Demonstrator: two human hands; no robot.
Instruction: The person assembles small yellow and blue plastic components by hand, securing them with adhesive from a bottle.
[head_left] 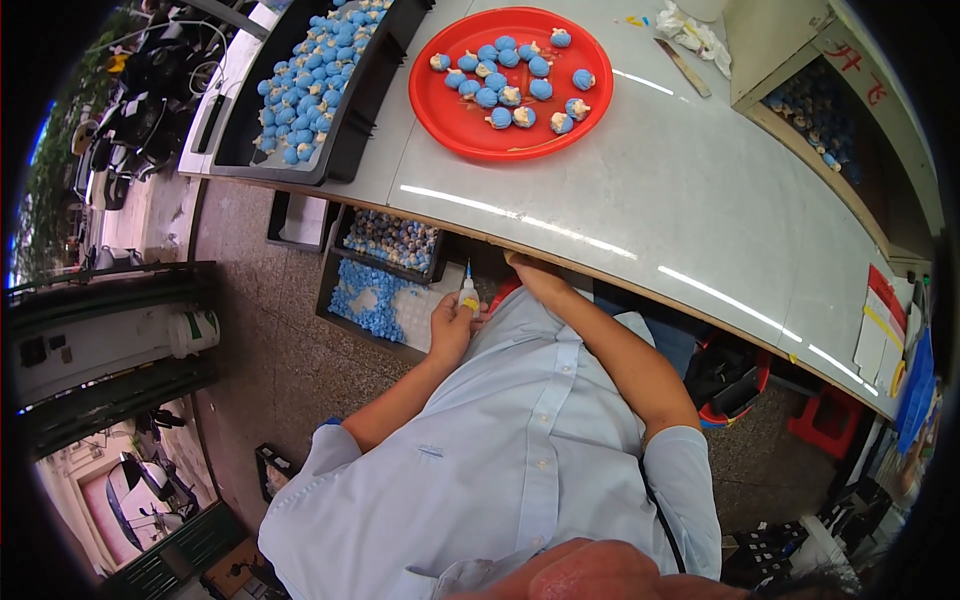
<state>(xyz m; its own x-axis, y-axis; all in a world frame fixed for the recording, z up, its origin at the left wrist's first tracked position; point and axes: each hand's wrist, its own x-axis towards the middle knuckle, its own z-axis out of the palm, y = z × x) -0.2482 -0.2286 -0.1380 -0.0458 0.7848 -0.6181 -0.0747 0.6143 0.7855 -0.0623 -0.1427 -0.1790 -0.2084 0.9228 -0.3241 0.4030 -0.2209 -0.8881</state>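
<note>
My left hand (452, 328) is closed around a small white squeeze bottle (469, 298) with a yellow label and a thin blue-tipped nozzle pointing up. It hangs low beside the table, in front of a tray (408, 350) with small light-blue pieces (366, 300) and a white sheet. My right hand (537, 278) reaches to the table's front edge; its fingers are mostly hidden there, so whether they grip anything does not show. On the tabletop beyond, a red round tray (440, 118) carries several blue balls (487, 97) with cream-coloured tops.
A black crate (345, 150) full of similar blue balls stands at the table's far left. Below the tabletop (640, 180) sits a black bin (432, 272) of mixed small pieces. A flat strip (683, 68) and crumpled white plastic (692, 36) lie near a wooden cabinet (790, 45) at right.
</note>
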